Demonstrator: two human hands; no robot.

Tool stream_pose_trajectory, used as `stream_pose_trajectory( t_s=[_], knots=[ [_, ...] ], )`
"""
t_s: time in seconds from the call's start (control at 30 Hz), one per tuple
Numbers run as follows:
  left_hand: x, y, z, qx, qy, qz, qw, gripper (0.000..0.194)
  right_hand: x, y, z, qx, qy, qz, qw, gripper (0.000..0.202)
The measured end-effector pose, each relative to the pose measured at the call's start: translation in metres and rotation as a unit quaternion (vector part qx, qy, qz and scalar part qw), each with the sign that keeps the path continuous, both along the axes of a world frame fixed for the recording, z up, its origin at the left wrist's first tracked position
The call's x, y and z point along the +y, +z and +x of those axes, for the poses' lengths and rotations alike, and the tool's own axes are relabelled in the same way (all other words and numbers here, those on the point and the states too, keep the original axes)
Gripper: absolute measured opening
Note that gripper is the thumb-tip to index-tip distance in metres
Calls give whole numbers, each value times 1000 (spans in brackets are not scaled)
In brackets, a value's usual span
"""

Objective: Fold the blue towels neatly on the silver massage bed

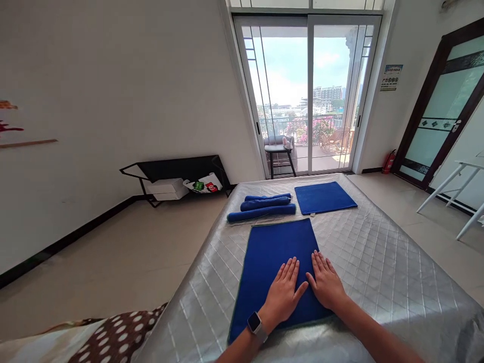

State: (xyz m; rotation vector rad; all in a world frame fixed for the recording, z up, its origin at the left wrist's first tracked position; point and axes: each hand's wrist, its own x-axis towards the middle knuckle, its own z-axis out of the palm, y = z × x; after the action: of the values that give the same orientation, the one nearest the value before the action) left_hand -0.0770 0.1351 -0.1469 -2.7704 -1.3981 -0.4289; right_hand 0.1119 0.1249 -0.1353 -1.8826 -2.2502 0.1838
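Note:
A blue cloth (272, 247) with a green edge lies spread flat on the silver quilted cover (370, 257). My left hand (285, 287), with a watch (255, 322) on its wrist, rests palm down on the cloth, fingers stretched out. Close beside it, my right hand (324, 280) lies flat over the cloth's right edge, its fingers also extended. Neither hand holds anything. Beyond the spread cloth, several rolled blue cloths (262, 214) lie side by side. Another blue cloth (325, 197) lies flat at the far right of them.
A black rack (181, 169) with a white box (166, 189) stands by the left wall. Past the far edge of the cover are a stool (279, 149) and sliding glass doors (310, 101). Brown dotted fabric (117, 335) lies at lower left. A white table (469, 166) stands at right.

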Motion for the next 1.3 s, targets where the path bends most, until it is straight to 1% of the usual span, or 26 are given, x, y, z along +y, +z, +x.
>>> stream_pose_trajectory(
  t_s=[0.1, 0.23, 0.33, 0.4, 0.5, 0.63, 0.73, 0.87, 0.93, 1.0, 1.07, 1.13, 1.17, 1.23, 1.3],
  knots=[
    [-16, -10, -40, 8, 43, -9, 999, 66, -1, 2, -1, 12, -6, -8, 1000, 71],
    [-34, -26, -96, 10, 145, -10, 989, 70, -3, 10, -1, 13, -3, -25, 1000, 72],
    [-43, -36, -123, 3, 197, -6, 980, 73, -3, 17, -1, 10, -4, -33, 999, 71],
    [-47, -39, -131, -4, 208, -1, 978, 73, -3, 19, -1, 9, -5, -32, 999, 71],
    [-50, -40, -130, -15, 217, 6, 976, 76, -11, 17, 0, 6, -2, -19, 1000, 70],
    [-50, -35, -124, -25, 218, 2, 976, 77, -35, 5, 1, 11, 8, 8, 1000, 67],
    [-52, -32, -123, -32, 219, 0, 975, 77, -51, -4, 1, 15, 8, -4, 1000, 67],
    [-54, -27, -127, -33, 226, 4, 973, 74, -56, -5, 0, 20, 5, -21, 1000, 68],
    [-51, -20, -123, -29, 228, 3, 973, 73, -55, -3, -1, 24, 5, -28, 999, 70],
    [-46, -8, -108, -25, 222, 4, 975, 72, -54, 0, -2, 27, 4, -36, 999, 70],
    [-39, 6, -80, -23, 192, 8, 981, 69, -54, 1, -3, 29, 0, -38, 999, 71],
    [-34, 17, -42, -19, 133, 11, 991, 66, -55, 1, -3, 31, -1, -35, 999, 71],
    [-32, 20, -22, -15, 96, 10, 995, 65, -55, 1, -3, 30, 1, -35, 999, 71],
    [-30, 21, 10, -4, 32, 6, 999, 63, -55, 0, -3, 25, 7, -38, 999, 70],
    [-30, 17, 28, 6, -3, 3, 1000, 63, -55, -1, -2, 20, 13, -40, 999, 68]
  ],
)
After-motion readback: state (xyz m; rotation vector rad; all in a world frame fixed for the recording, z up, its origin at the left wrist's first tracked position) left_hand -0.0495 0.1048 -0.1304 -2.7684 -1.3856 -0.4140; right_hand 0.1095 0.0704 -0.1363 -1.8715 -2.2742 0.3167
